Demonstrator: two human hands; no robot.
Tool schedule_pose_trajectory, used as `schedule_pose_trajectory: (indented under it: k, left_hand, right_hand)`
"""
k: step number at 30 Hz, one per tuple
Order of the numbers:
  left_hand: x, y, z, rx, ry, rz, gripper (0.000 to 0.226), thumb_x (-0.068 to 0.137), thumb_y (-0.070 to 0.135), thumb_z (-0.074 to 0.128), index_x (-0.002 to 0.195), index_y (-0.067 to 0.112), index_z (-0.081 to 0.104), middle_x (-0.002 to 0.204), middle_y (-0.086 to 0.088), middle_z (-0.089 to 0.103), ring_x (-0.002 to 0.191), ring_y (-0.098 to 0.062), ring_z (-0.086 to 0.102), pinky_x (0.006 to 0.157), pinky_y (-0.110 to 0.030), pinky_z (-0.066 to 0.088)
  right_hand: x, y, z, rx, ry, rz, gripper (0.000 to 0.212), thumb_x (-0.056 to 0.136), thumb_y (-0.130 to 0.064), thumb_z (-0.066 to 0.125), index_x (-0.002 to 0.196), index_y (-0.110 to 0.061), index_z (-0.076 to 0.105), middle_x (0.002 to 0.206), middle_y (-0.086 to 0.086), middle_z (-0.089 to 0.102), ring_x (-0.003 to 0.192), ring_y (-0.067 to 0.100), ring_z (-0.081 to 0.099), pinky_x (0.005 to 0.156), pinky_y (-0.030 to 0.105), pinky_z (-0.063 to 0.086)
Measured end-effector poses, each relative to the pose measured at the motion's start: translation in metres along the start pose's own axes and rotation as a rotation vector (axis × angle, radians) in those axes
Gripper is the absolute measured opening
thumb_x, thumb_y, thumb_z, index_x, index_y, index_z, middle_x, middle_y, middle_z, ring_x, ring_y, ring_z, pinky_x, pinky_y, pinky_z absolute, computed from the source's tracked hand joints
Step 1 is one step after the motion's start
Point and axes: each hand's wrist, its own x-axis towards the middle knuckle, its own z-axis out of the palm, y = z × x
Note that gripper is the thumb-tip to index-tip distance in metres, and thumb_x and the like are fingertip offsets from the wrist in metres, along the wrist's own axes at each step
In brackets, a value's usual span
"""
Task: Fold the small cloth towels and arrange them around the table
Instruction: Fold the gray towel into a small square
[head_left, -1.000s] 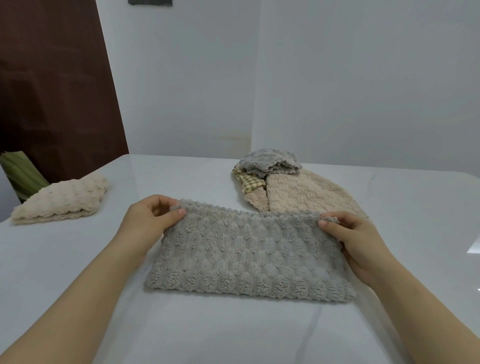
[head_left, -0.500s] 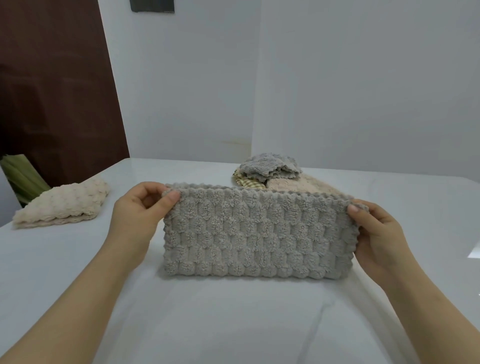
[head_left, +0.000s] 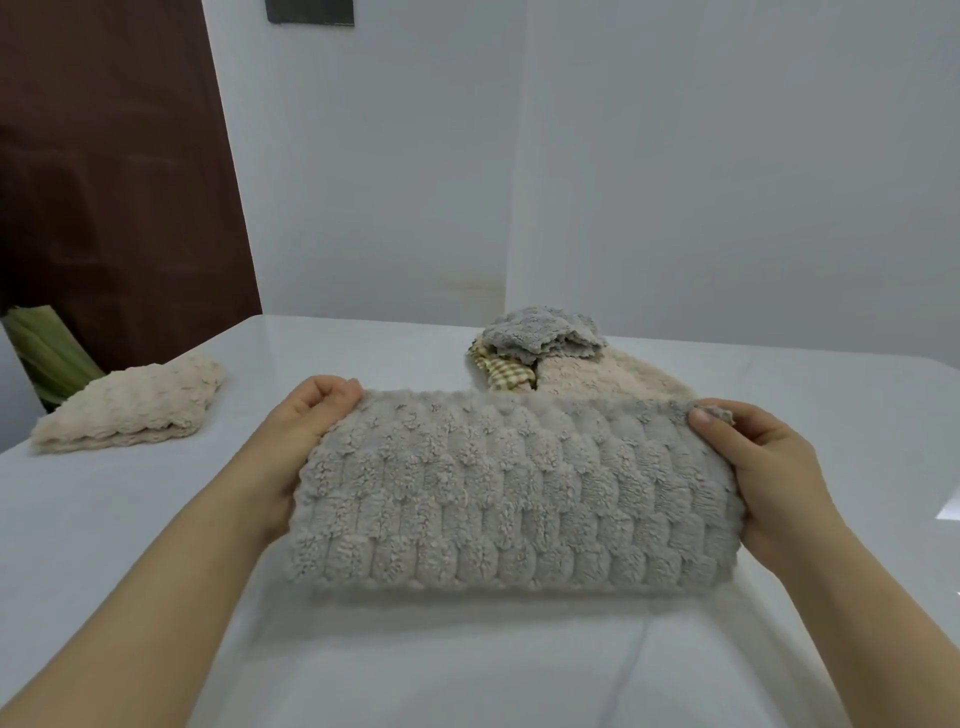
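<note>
A: Hands?
B: Left hand (head_left: 306, 431), right hand (head_left: 769, 467) pinch the folded grey towel (head_left: 514, 499) by its top corners, upright.
A: On the table (head_left: 156, 545)?
B: Bottom edge maybe, unclear. Folded cream towel (head_left: 130, 405) lies far left.

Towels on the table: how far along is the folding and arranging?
Done: one cream towel lies folded at the left of the table. In hand: the left hand and right hand grip the top corners of a grey towel, apparently doubled over. Left: a heap of cloths at the back, unfolded.
</note>
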Motion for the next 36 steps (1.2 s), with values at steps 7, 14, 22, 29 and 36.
schedule_pose_trajectory:
  k: [7,14,22,29,36]
  left_hand:
    - [0.005,-0.025,-0.003,0.427,-0.139,-0.184,0.018,0.09,0.019,0.057,0.106,0.027,0.053,0.077,-0.008,0.06,0.06,-0.016,0.056,0.048,-0.019,0.046]
    - [0.002,-0.027,0.003,0.581,-0.165,-0.039,0.014,0.084,-0.002,0.061,0.088,0.012,0.065,0.07,0.004,0.053,0.047,0.007,0.054,0.046,-0.005,0.039]
    - [0.006,-0.038,0.004,1.037,-0.171,0.209,0.03,0.091,0.01,0.052,0.113,0.028,0.06,0.12,0.011,0.057,0.098,-0.005,0.054,0.077,-0.011,0.038]
    - [0.007,-0.04,0.005,1.413,-0.242,0.248,0.04,0.09,0.035,0.043,0.13,0.034,0.046,0.136,0.012,0.046,0.121,-0.014,0.043,0.098,-0.025,0.036]
    - [-0.012,-0.038,0.04,1.436,-0.231,0.52,0.079,0.071,0.068,0.008,0.145,0.04,0.01,0.157,0.009,-0.006,0.144,-0.013,0.002,0.116,-0.036,0.013]
  right_hand:
    - [0.006,0.025,-0.005,-0.325,-0.015,0.182,0.003,0.085,-0.014,0.063,0.087,-0.015,0.064,0.089,0.008,0.066,0.072,0.02,0.061,0.058,0.025,0.051]
    - [0.004,0.023,-0.006,-0.608,-0.186,0.235,0.033,0.081,-0.003,0.065,0.102,-0.027,0.059,0.096,0.007,0.064,0.062,0.022,0.063,0.051,0.028,0.052]
    - [0.003,0.023,-0.006,-0.932,-0.051,0.063,0.058,0.083,-0.017,0.065,0.134,-0.026,0.04,0.116,0.005,0.057,0.09,0.018,0.055,0.072,0.027,0.041]
    - [-0.003,0.02,0.001,-1.384,-0.137,0.162,0.062,0.085,-0.046,0.054,0.137,-0.026,0.026,0.108,0.002,0.058,0.097,0.023,0.054,0.076,0.033,0.042]
    - [-0.007,0.028,0.009,-1.252,-0.085,-0.064,0.052,0.089,-0.017,0.051,0.136,-0.029,0.033,0.12,0.004,0.059,0.109,0.025,0.054,0.075,0.031,0.041]
